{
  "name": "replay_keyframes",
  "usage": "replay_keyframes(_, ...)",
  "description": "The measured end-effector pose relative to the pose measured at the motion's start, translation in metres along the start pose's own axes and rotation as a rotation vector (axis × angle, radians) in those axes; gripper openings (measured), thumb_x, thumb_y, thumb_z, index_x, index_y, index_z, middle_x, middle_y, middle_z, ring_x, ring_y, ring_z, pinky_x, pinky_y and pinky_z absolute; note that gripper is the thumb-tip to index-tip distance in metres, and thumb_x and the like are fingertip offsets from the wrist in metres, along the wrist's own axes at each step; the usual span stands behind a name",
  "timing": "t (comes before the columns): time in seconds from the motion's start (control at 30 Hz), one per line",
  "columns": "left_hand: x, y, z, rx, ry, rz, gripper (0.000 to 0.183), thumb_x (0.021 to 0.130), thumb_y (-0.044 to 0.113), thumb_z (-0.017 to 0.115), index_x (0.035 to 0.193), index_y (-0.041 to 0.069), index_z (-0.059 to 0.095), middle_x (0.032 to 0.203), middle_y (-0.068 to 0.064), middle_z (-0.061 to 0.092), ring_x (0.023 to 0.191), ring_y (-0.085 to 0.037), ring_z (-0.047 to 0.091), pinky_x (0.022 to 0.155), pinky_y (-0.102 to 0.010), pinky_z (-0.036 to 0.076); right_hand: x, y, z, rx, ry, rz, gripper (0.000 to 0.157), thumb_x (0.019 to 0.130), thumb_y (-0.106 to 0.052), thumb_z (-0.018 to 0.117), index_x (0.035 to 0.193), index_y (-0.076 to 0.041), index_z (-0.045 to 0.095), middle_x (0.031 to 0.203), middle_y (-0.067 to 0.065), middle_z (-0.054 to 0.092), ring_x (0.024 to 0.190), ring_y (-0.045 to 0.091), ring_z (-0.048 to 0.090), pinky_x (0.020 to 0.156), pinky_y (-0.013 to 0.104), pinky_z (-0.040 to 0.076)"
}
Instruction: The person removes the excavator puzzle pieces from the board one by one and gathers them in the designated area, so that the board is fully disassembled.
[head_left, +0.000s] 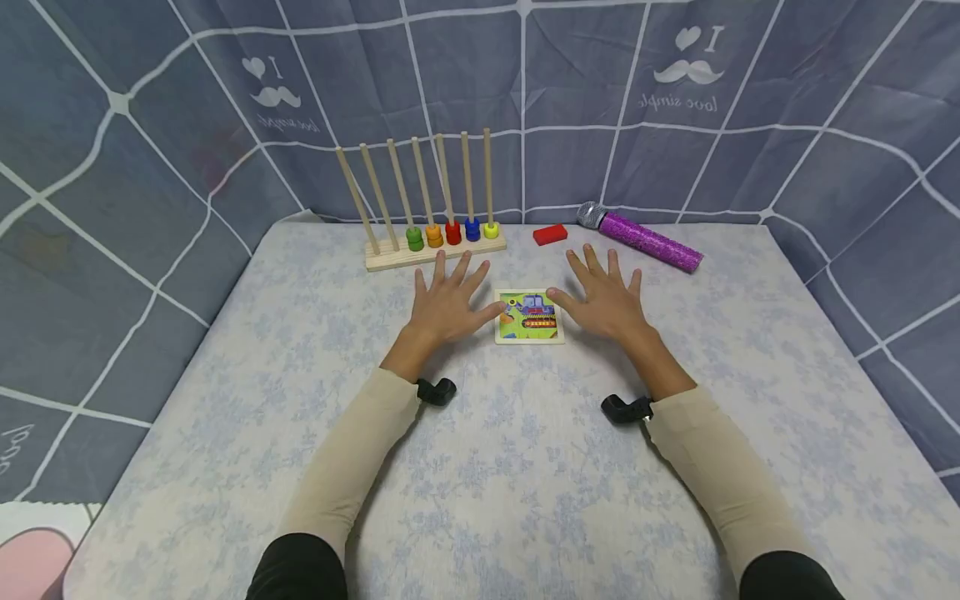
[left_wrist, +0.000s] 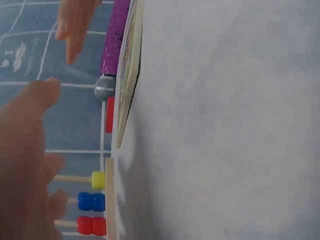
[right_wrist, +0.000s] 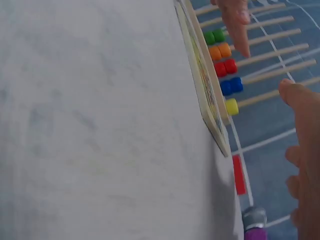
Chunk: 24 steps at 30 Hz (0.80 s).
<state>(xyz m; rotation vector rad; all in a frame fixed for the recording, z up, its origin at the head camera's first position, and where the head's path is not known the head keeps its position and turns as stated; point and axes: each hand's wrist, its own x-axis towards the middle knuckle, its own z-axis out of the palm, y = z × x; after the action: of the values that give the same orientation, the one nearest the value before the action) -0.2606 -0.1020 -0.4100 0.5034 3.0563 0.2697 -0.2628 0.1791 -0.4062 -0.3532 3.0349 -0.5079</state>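
Observation:
A small square picture puzzle [head_left: 529, 321] with a pale frame, showing a blue and red tracked vehicle on green, lies flat on the table. To its left my left hand [head_left: 448, 308] hovers with fingers spread, the thumb close to the puzzle's left edge. My right hand [head_left: 606, 302] mirrors it on the other side, its thumb near the top right corner. Neither hand holds anything. In the left wrist view, the left hand [left_wrist: 25, 145] hangs above the tabletop, apart from it. The right wrist view shows the right hand [right_wrist: 307, 135] likewise raised.
Behind the left hand stands a wooden peg rack [head_left: 393, 259] with upright rods and coloured beads. A red block [head_left: 550, 234] and a purple glittery microphone [head_left: 648, 241] lie at the back. Grey-blue checked cloth [head_left: 570, 100] hangs around the patterned table [head_left: 525, 467].

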Motion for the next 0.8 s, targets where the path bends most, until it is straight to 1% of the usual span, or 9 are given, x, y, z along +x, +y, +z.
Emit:
replay_keyframes(0.07,-0.005,-0.001,-0.003,-0.058,-0.037,0.037,0.087,0.094,0.077,0.037,0.164,0.031,0.014,0.169,-0.003,0.007,0.152,-0.040,-0.004,0.113,-0.068,0.003,0.001,-0.006,0.000,0.013,-0.043,-0.033,0.091,0.094,-0.078,0.036,0.164,-0.025,0.013,0.169,0.008,0.002,0.151,0.041,-0.009,0.108,0.073,-0.009)
replay_keyframes(0.17,-0.011,-0.003,-0.006,-0.150,-0.092,0.120,0.087,0.096,0.068,0.050,0.164,0.024,0.018,0.168,-0.005,0.016,0.152,-0.037,0.010,0.116,-0.061,0.013,0.003,-0.017,0.001,0.048,-0.117,-0.111,0.083,0.098,-0.066,0.048,0.163,-0.019,0.024,0.168,0.012,0.014,0.152,0.043,-0.002,0.109,0.073,-0.006)
replay_keyframes(0.23,-0.014,-0.005,-0.007,-0.210,-0.123,0.171,0.084,0.097,0.058,0.059,0.162,0.017,0.026,0.165,-0.007,0.025,0.151,-0.033,0.021,0.117,-0.054,0.020,0.006,-0.024,0.002,0.077,-0.163,-0.175,0.076,0.099,-0.055,0.056,0.159,-0.014,0.034,0.165,0.015,0.024,0.151,0.043,0.007,0.112,0.071,0.001)
replay_keyframes(0.33,-0.017,-0.009,-0.004,-0.232,-0.143,0.237,0.073,0.097,0.045,0.066,0.155,0.010,0.040,0.159,-0.010,0.038,0.146,-0.029,0.033,0.115,-0.046,0.028,0.014,-0.035,0.005,0.094,-0.215,-0.268,0.064,0.100,-0.041,0.062,0.152,-0.007,0.046,0.158,0.018,0.038,0.148,0.041,0.023,0.114,0.066,0.016)
replay_keyframes(0.4,-0.019,-0.011,-0.001,-0.237,-0.141,0.262,0.064,0.097,0.041,0.069,0.150,0.011,0.049,0.156,-0.011,0.042,0.144,-0.029,0.037,0.114,-0.047,0.030,0.021,-0.042,0.008,0.078,-0.219,-0.307,0.056,0.101,-0.034,0.063,0.148,-0.007,0.051,0.151,0.018,0.045,0.142,0.040,0.034,0.111,0.062,0.028)
replay_keyframes(0.47,-0.019,-0.013,0.002,-0.222,-0.126,0.291,0.058,0.097,0.040,0.069,0.147,0.014,0.054,0.155,-0.011,0.044,0.143,-0.031,0.038,0.113,-0.050,0.031,0.029,-0.048,0.011,0.054,-0.216,-0.322,0.049,0.102,-0.032,0.062,0.145,-0.009,0.056,0.144,0.018,0.049,0.133,0.039,0.041,0.106,0.059,0.035)
replay_keyframes(0.6,-0.019,-0.012,0.010,-0.192,-0.091,0.335,0.050,0.098,0.041,0.067,0.144,0.021,0.059,0.155,-0.009,0.044,0.141,-0.036,0.038,0.109,-0.058,0.033,0.044,-0.056,0.016,0.048,-0.229,-0.343,0.037,0.104,-0.024,0.059,0.137,-0.009,0.062,0.128,0.018,0.055,0.115,0.035,0.048,0.096,0.054,0.041)
replay_keyframes(0.7,-0.019,-0.011,0.014,-0.168,-0.075,0.360,0.048,0.099,0.041,0.065,0.143,0.022,0.060,0.156,-0.007,0.043,0.141,-0.038,0.037,0.108,-0.059,0.034,0.054,-0.058,0.019,0.100,-0.282,-0.362,0.029,0.104,-0.015,0.056,0.131,-0.005,0.060,0.115,0.017,0.057,0.101,0.031,0.053,0.089,0.049,0.044)
replay_keyframes(0.8,-0.021,-0.011,0.015,-0.156,-0.067,0.362,0.046,0.100,0.040,0.065,0.142,0.022,0.060,0.157,-0.006,0.042,0.142,-0.038,0.036,0.109,-0.059,0.032,0.062,-0.059,0.023,0.150,-0.326,-0.381,0.024,0.103,-0.008,0.053,0.126,-0.004,0.056,0.106,0.015,0.057,0.089,0.028,0.054,0.083,0.044,0.045)
